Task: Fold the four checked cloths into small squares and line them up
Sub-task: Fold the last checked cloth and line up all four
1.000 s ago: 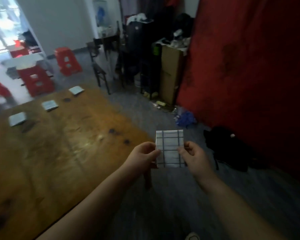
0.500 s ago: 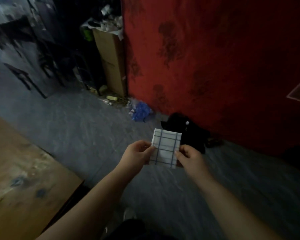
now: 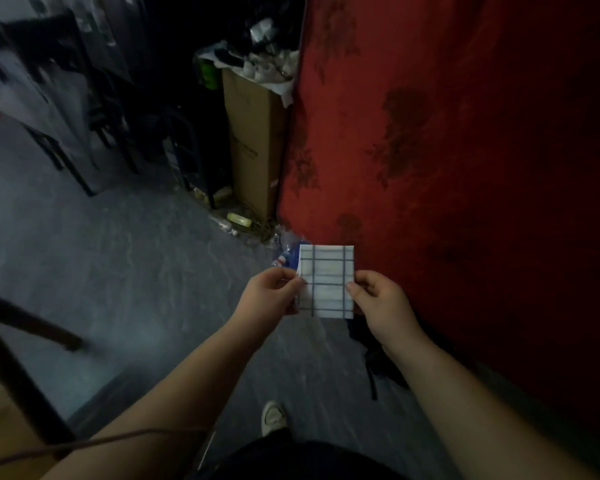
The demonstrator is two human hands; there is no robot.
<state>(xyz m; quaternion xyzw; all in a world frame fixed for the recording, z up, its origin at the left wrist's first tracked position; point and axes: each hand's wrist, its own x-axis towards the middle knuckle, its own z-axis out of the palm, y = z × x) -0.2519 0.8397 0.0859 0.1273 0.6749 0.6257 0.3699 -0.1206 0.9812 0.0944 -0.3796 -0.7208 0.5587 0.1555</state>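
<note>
The folded cloth (image 3: 326, 282) hangs in the air over bare floor (image 3: 136, 271), with no tabletop beneath it, so the likeliest slip is a drop. It is pinched only at its side edges, and a loosened thumb would let it fall onto the dirty ground. The fold could also spring open, since nothing presses the layers flat and the corner at its 10 o'clock already looks slightly peeled. It sits just below frame centre, toward 5 o'clock, in front of the red curtain (image 3: 465, 168). The left hand (image 3: 269, 296) grips it from 9 o'clock and the right hand (image 3: 381, 299) from 3 o'clock. Both forearms reach forward, each thumb is clamped on the near face, and the other fingers are curled behind, mostly hidden.
</note>
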